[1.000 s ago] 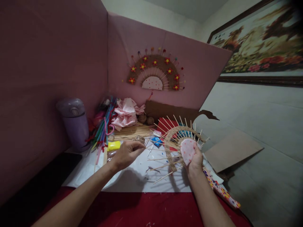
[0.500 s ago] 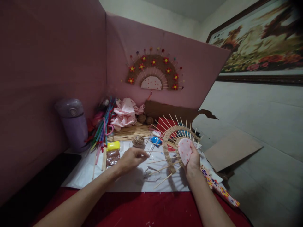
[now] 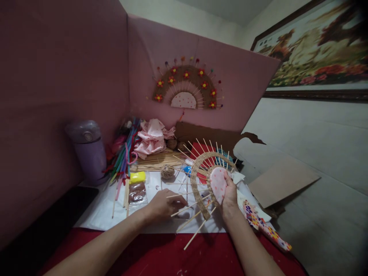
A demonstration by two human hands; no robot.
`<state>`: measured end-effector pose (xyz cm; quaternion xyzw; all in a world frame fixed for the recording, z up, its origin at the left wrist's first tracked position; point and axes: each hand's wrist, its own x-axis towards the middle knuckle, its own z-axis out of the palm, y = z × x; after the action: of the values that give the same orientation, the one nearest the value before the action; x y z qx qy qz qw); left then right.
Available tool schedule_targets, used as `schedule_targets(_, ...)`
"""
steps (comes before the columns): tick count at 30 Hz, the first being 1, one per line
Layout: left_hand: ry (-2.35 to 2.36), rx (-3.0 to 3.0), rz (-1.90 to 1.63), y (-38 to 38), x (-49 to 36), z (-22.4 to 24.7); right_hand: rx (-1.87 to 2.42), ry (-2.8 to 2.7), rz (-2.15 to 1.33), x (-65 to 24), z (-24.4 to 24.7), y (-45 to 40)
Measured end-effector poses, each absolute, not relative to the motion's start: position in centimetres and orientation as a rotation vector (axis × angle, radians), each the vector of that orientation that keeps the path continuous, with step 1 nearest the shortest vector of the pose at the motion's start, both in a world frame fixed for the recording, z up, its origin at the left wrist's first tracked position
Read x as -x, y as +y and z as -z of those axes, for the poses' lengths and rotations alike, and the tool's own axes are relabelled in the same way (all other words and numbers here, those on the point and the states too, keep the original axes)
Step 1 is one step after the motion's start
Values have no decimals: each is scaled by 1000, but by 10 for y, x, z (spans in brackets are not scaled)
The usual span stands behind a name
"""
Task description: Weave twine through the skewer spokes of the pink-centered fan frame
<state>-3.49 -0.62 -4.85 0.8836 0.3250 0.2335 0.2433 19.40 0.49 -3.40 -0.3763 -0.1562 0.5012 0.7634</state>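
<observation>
The right hand (image 3: 230,195) is closed on the fan (image 3: 196,188); it grips the fan at its half-round patch (image 3: 217,184) of pink dotted cloth, with the thumb over the edge of this patch. The fan is held above the counter, in front of the person, and its thin wooden sticks spread to the left and upward through a woven band. The left hand (image 3: 163,205) is at the lower left sticks, with its fingers bent and partly behind them. I cannot tell if these fingers are pinched together on a string or are slightly apart.

On the counter lies a white sheet (image 3: 92,214), with red cloth (image 3: 138,249) at the near side. Beyond the left hand there is a ball of twine (image 3: 167,172), and to the left of it a yellow packet (image 3: 137,177) just above a brown packet (image 3: 137,193). A purple bottle (image 3: 89,157) stands farther left.
</observation>
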Motion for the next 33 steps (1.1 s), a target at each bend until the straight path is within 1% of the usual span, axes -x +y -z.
schedule_targets(6, 794, -2533, -574, -18, 31, 44, 799, -261, -1131, -183, 30, -1)
schedule_targets(11, 825, -2525, -499, -26, 30, 35, 814, -244, -1155, -180, 27, -2)
schedule_targets(18, 796, -2451, -589, -22, 29, 44, 842, -231, -1142, -178, 23, -3)
schedule_targets(23, 741, -2409, -661, -24, 27, 39, 848, -213, -1131, -179, 22, -3)
schedule_targets(33, 636, -2601, -743, -18, 26, 43, 879, -233, -1135, -179, 22, -3)
